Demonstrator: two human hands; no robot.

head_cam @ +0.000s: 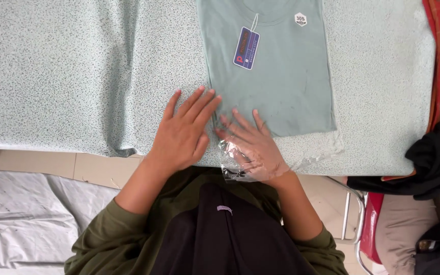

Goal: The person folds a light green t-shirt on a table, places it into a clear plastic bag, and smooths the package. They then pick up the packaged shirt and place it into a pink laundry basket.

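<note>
I see my left hand (182,133) flat, fingers spread, touching the folded green shirt's (276,76) lower left corner; my right hand (253,147), fingers apart, lies inside the clear plastic bag (322,150) at the shirt's bottom edge.

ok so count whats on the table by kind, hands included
hands: 2, left hand flat on the table cover, right hand inside the clear plastic bag
folded green shirt: 1
clear plastic bag: 1
hang tag: 1
white sticker: 1
total: 6
</note>
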